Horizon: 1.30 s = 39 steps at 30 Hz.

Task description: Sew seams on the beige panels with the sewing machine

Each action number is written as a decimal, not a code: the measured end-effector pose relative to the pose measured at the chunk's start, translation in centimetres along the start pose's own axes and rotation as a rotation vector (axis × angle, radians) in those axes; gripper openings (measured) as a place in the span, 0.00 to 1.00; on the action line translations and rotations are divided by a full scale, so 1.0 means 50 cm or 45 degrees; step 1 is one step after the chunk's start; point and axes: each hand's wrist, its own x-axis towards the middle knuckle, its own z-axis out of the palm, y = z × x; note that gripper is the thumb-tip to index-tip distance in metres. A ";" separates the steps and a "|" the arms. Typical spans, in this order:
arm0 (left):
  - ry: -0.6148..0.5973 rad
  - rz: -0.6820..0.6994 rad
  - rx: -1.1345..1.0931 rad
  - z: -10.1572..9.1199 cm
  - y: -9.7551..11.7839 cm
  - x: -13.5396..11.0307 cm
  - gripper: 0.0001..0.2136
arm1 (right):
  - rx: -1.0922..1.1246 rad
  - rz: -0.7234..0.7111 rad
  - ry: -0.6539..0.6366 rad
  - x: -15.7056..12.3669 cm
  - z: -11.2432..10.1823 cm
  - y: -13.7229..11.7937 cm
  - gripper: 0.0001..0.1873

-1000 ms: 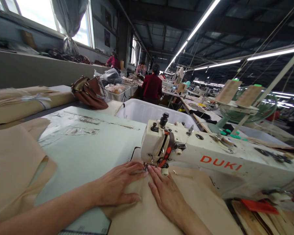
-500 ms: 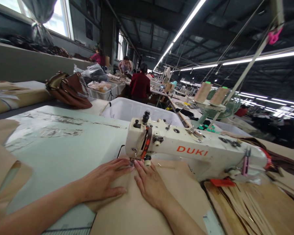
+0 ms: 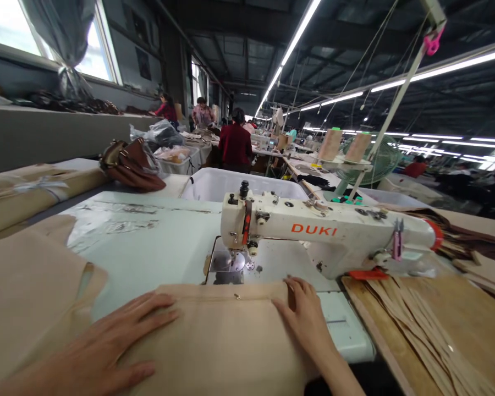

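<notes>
A tan fabric piece (image 3: 226, 335) lies flat on the pale green sewing table (image 3: 157, 247), in front of the needle plate (image 3: 231, 264). My left hand (image 3: 107, 346) rests flat on its left part, fingers spread. On the fabric's right top corner sits my right hand (image 3: 305, 319), fingers curled over the edge. The white DUKI sewing machine (image 3: 313, 231) stands just behind, its needle clear of the cloth.
A stack of tan pieces (image 3: 25, 297) lies at left, more cut pieces (image 3: 429, 330) at right. A white bin (image 3: 214, 187) and a brown bag (image 3: 132, 165) sit behind. Thread cones (image 3: 346, 146) stand on a rack. A person in red (image 3: 235, 146) works ahead.
The fabric has been drawn back from under the needle toward me. Both hands moved apart from the presser foot to the fabric's left side and right corner.
</notes>
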 end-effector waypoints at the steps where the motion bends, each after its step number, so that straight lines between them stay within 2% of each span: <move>1: 0.042 -0.022 0.009 -0.004 0.012 -0.003 0.24 | 0.079 0.009 -0.007 -0.006 0.000 0.002 0.13; 3: 0.152 -0.086 -0.002 -0.010 0.057 0.021 0.16 | 0.254 0.020 -0.043 -0.014 0.000 -0.015 0.04; 4: 0.203 -0.112 -0.026 -0.011 0.088 0.044 0.14 | 0.340 0.043 -0.073 -0.017 -0.002 -0.032 0.04; 7: 0.391 -0.194 -0.185 -0.010 0.188 0.125 0.26 | 0.585 0.149 -0.226 -0.027 -0.021 -0.089 0.05; 9: 0.403 -0.162 -0.293 -0.007 0.241 0.166 0.26 | 0.765 0.190 -0.312 -0.038 -0.048 -0.120 0.06; 11: 0.364 -0.122 -0.407 -0.007 0.276 0.184 0.16 | 0.897 0.190 -0.345 -0.051 -0.084 -0.140 0.07; 13: 0.410 -0.029 -0.485 -0.013 0.298 0.180 0.07 | 0.920 0.140 -0.370 -0.065 -0.122 -0.151 0.10; 15: 0.599 0.149 -0.483 -0.024 0.312 0.161 0.08 | 0.996 0.064 -0.437 -0.079 -0.157 -0.155 0.19; 17: 0.795 0.372 -0.415 -0.036 0.323 0.136 0.09 | 1.184 0.078 -0.514 -0.093 -0.182 -0.154 0.30; 18: 0.835 0.473 -0.365 -0.041 0.327 0.122 0.10 | 1.239 0.100 -0.537 -0.100 -0.190 -0.153 0.33; 19: 0.838 0.549 -0.311 -0.045 0.331 0.110 0.11 | 1.226 0.111 -0.542 -0.107 -0.194 -0.153 0.33; 21: 0.783 0.625 -0.208 -0.048 0.339 0.087 0.13 | 1.029 0.048 -0.548 -0.123 -0.194 -0.159 0.23; 23: 0.763 0.603 -0.143 -0.046 0.347 0.070 0.17 | 0.858 -0.075 -0.600 -0.138 -0.186 -0.172 0.15; 26: 0.780 0.553 -0.133 -0.045 0.359 0.058 0.18 | 0.827 -0.199 -0.644 -0.157 -0.168 -0.195 0.08; 29: 0.779 0.565 -0.117 -0.056 0.370 0.059 0.19 | 0.762 -0.232 -0.583 -0.170 -0.159 -0.207 0.10; 31: 0.777 0.553 -0.148 -0.067 0.376 0.061 0.19 | 0.770 -0.157 -0.606 -0.175 -0.162 -0.208 0.12; 33: 0.778 0.521 -0.227 -0.075 0.379 0.062 0.18 | 0.898 -0.053 -0.689 -0.176 -0.168 -0.208 0.15; 36: 0.647 0.432 -0.315 -0.069 0.378 0.055 0.14 | 1.199 0.101 -0.786 -0.176 -0.164 -0.211 0.23; 39: 0.471 0.310 -0.484 -0.053 0.367 0.046 0.12 | 1.460 0.294 -0.798 -0.177 -0.134 -0.213 0.32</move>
